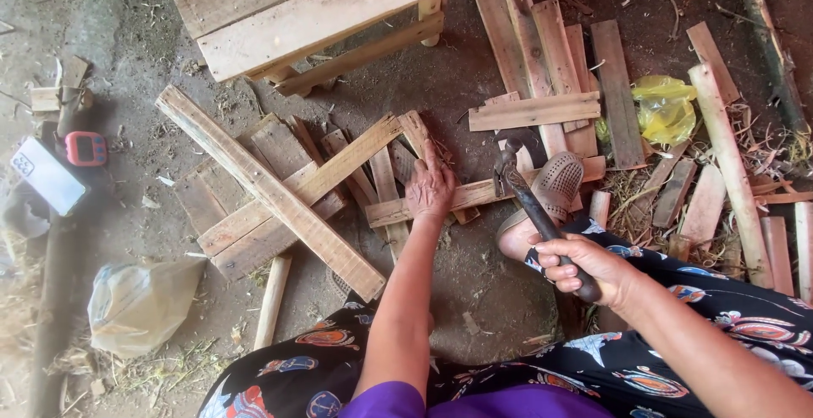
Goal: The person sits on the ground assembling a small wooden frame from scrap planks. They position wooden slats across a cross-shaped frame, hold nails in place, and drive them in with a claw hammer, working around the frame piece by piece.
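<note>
Hammer [542,215] sits tight in your right hand [584,267], fist closed low on the handle, head hanging just above the near slat [474,194]. Your left hand [430,188] lies flat and open on that slat, pinning it where it crosses the plank [269,191] frame. Looks like you're mid-nailing; I'd say the next swing wants those fingers [428,157] well off the strike spot, sandal [555,188] bracing.

- Hammer [542,215]: dark metal head and dark handle, tilted, head up near the plank's right part, handle end wrapped in the right hand [584,267].
- Wooden plank [474,196]: pale, weathered, lying flat on the dirt floor, crossing other slats; the left hand [429,188] presses flat on it.
</note>
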